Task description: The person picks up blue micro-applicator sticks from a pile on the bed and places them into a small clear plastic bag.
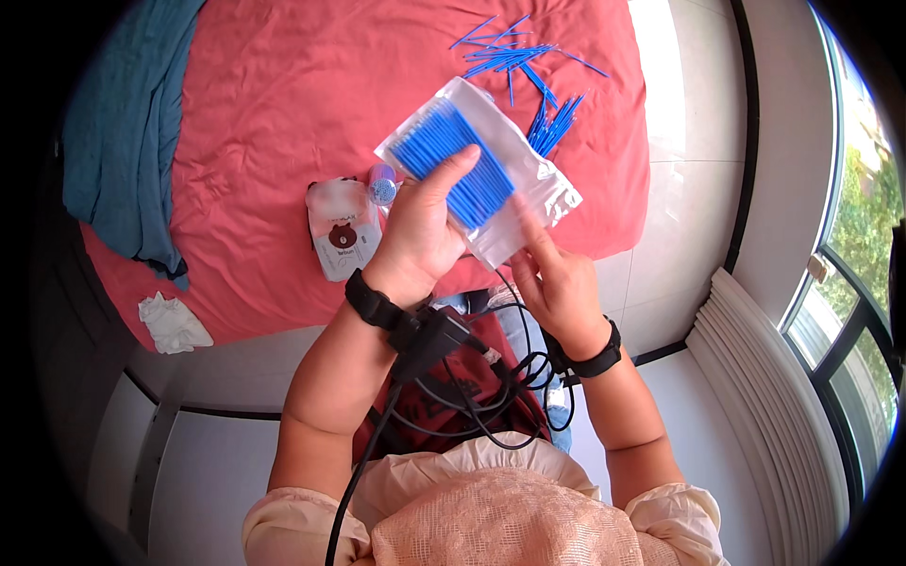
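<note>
My left hand (425,219) holds a clear-fronted plastic bag (499,134), its thumb pressed across the front. Inside the bag lies a flat row of blue micro applicator sticks (460,163), side by side and slanting. My right hand (563,290) is at the bag's lower right edge. Its index finger is blurred over the bag's surface and the thumb sits near the edge; whether they pinch it is unclear. Beyond the bag, loose blue sticks (506,56) lie scattered on the red bedsheet (283,99), with another bunch of sticks (555,124) partly behind the bag.
Left of the bag, a purple-sided cylinder (382,185) of small sticks lies by a white soft pack (343,240) with a bear print. A crumpled white tissue (173,322) rests at the bed's corner. Teal cloth (134,134) covers the left side. Black cables (488,403) hang between my forearms.
</note>
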A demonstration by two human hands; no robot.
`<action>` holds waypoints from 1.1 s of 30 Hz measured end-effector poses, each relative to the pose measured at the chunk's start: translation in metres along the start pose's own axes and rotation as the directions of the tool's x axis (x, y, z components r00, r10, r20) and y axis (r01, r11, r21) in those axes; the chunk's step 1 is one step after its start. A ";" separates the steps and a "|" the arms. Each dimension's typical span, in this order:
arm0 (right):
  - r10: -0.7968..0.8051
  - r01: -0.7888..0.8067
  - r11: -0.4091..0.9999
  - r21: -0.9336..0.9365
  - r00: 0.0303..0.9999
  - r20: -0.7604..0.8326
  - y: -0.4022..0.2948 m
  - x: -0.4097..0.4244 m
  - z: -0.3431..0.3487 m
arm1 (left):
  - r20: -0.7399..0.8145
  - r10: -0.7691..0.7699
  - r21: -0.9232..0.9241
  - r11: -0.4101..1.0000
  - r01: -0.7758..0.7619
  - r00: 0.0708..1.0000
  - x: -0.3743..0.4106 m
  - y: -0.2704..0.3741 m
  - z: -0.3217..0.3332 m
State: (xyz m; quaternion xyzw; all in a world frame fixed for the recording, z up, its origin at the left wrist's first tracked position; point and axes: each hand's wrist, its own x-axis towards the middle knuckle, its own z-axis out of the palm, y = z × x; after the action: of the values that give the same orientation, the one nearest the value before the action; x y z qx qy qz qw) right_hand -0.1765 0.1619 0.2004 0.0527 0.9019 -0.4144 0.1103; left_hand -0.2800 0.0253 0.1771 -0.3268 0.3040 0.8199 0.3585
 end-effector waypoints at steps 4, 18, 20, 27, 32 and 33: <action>0.020 -0.009 0.981 0.193 0.998 -0.054 0.005 0.004 -0.003 | -0.059 0.068 -0.014 0.998 -0.069 0.996 0.003 0.010 -0.008; 0.678 -0.685 0.724 0.083 0.728 0.099 0.159 0.052 0.088 | -0.194 0.071 0.027 0.997 -0.067 0.979 0.014 0.022 -0.018; 0.667 -0.668 0.743 0.054 0.744 0.038 0.156 0.056 0.096 | -0.171 0.048 0.012 0.999 -0.046 0.984 0.016 0.019 -0.022; 0.597 -0.597 0.801 0.040 0.802 0.026 0.142 0.047 0.079 | -0.151 -0.001 -0.008 1.000 0.000 0.989 0.016 0.012 -0.024; 0.606 -0.583 0.713 0.389 0.792 0.075 0.116 0.022 0.034 | -0.151 -0.040 -0.004 0.999 0.040 0.988 0.016 0.010 -0.017; 0.588 -0.537 0.697 0.476 0.807 0.049 0.106 0.016 0.021 | -0.148 -0.048 -0.008 0.999 0.047 0.988 0.016 0.009 -0.014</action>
State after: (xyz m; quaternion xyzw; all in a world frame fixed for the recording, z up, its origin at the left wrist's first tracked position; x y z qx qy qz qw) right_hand -0.1687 0.2150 0.1052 0.3731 0.7194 -0.5616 0.1670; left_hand -0.2909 0.0164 0.1595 -0.3948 0.3203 0.7851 0.3537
